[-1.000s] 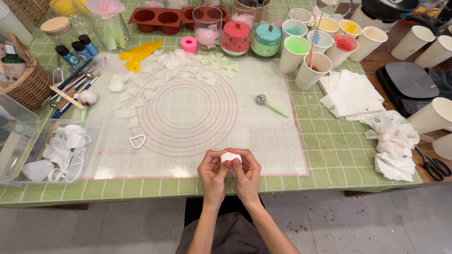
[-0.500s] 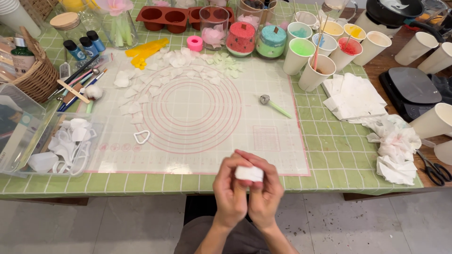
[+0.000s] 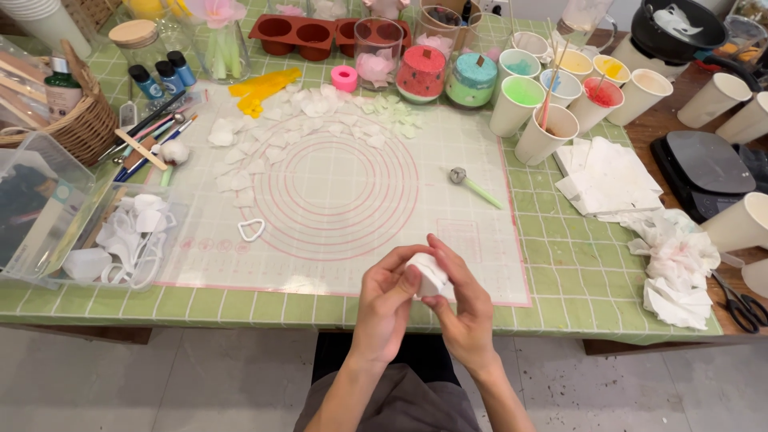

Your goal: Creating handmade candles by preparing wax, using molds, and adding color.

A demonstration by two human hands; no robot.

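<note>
Fingers of our left hand (image 3: 386, 300) and right hand (image 3: 464, 308) pinch together on a small soft white lump of wax or clay (image 3: 426, 274), held just above the near edge of the translucent mat with pink circles (image 3: 344, 192). Squeezing too hard, we judge, could crush or tear it.

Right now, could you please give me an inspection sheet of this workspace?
Surface: green tiled table under a ringed mat.
Job's things: white lump, above the near table edge.
Clutter: white petals; heart cutter; cups; basket; clear tub; tissues; scissors; scale.
Grips: left hand and right hand both pinch the lump.
Cables: nothing seen.
Surroundings: grey floor.
</note>
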